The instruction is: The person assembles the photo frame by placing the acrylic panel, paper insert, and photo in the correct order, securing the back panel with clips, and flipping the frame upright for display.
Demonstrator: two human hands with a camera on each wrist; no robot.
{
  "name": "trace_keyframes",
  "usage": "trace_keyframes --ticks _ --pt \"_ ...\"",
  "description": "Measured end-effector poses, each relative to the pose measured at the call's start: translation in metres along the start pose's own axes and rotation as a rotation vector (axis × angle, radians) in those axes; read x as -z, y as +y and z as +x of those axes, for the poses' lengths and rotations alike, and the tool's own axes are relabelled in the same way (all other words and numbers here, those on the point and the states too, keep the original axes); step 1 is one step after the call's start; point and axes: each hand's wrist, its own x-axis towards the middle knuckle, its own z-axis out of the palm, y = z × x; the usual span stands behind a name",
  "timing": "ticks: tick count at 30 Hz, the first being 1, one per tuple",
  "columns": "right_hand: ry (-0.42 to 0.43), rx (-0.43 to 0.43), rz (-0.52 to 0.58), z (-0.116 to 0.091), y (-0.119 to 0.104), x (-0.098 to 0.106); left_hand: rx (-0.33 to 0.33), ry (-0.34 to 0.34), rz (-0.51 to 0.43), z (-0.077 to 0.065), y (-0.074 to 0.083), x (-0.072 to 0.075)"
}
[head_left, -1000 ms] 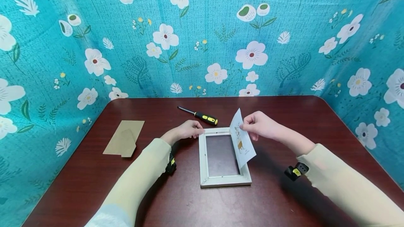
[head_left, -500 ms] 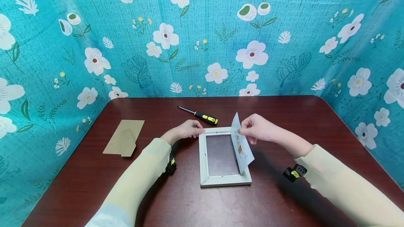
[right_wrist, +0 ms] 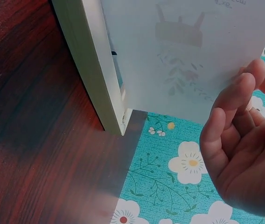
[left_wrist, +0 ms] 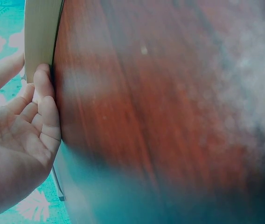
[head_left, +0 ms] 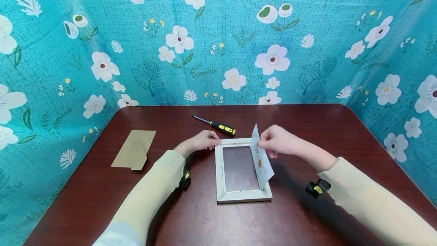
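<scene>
A white picture frame (head_left: pixel 244 196) lies flat on the table, with a clear pane or bare opening in its middle; I cannot tell which. My left hand (head_left: pixel 204 140) pinches the frame's far left corner; in the left wrist view its thumb and fingers (left_wrist: pixel 43 84) are on either side of the frame's edge. My right hand (head_left: pixel 278 140) pinches a printed picture sheet (head_left: pixel 262 162) between thumb and fingers. The sheet stands steeply tilted, its lower edge along the inside of the frame's right side. From behind, the right wrist view shows the print faintly through the paper.
Beyond the frame lies a screwdriver (head_left: pixel 222 127) with a black and yellow handle. At the left is a brown backing board (head_left: pixel 129 151) with a stand flap. The dark red table (head_left: pixel 191 215) ends at a flowered teal cloth (head_left: pixel 211 48).
My right hand has moved slightly left and toward me, lowering the picture sheet so its edge sits along the frame's right side. The left hand and the frame have stayed still.
</scene>
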Motion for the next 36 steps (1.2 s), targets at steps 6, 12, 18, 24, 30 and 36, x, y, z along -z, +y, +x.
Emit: trace_keyframes --ticks 6,12,18,24,30,36 --pt "0.002 -0.004 -0.021 -0.001 -0.001 0.000 -0.002 -0.001 -0.001 -0.001 0.001 0.001" --pt "0.015 -0.015 -0.072 0.002 -0.002 -0.002 -0.003 0.002 -0.004 0.000 0.000 0.000" --pt "0.012 -0.006 -0.092 0.009 -0.004 -0.007 -0.005 0.004 0.001 0.001 -0.002 0.000" --pt "0.001 0.001 -0.083 0.015 -0.006 -0.014 -0.005 -0.003 0.013 0.001 -0.001 0.001" --pt "-0.008 -0.012 -0.074 0.020 -0.003 -0.022 0.002 -0.007 0.007 0.001 -0.001 0.001" --pt "-0.016 -0.025 -0.049 0.025 0.001 -0.032 0.003 -0.004 0.006 0.001 -0.001 0.001"
